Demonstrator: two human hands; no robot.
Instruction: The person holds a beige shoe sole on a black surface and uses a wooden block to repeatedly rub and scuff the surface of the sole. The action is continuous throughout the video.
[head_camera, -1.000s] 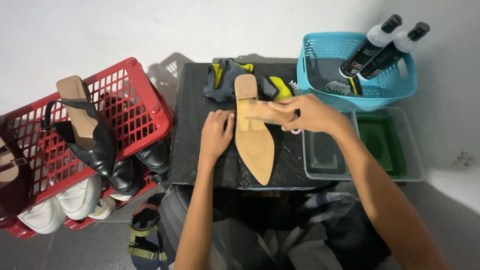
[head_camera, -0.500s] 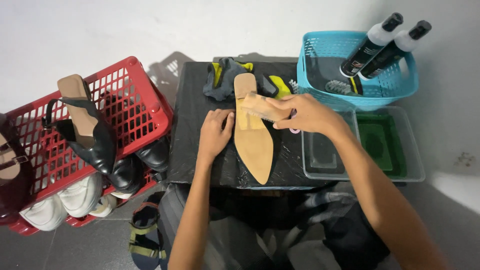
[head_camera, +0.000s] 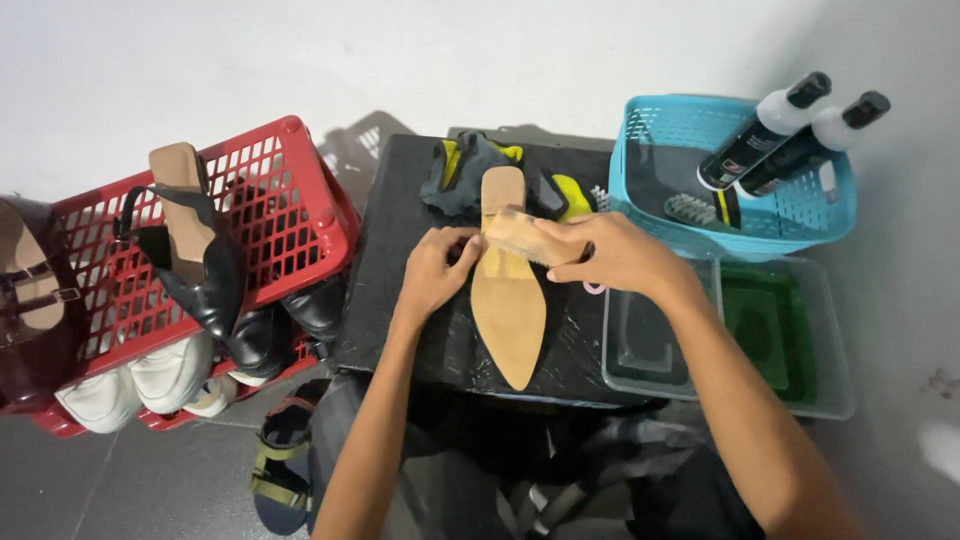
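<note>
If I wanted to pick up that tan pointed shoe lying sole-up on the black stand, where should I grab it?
Probably at the narrow waist of the tan shoe, coming from above with fingers across its width. It lies flat, sole up, toe pointing toward the person, so both edges are open there. The left hand already steadies its left edge, while the right hand holds a wooden brush over the heel end.

The brown shoe (head_camera: 25, 300) is cut off by the left edge.
</note>
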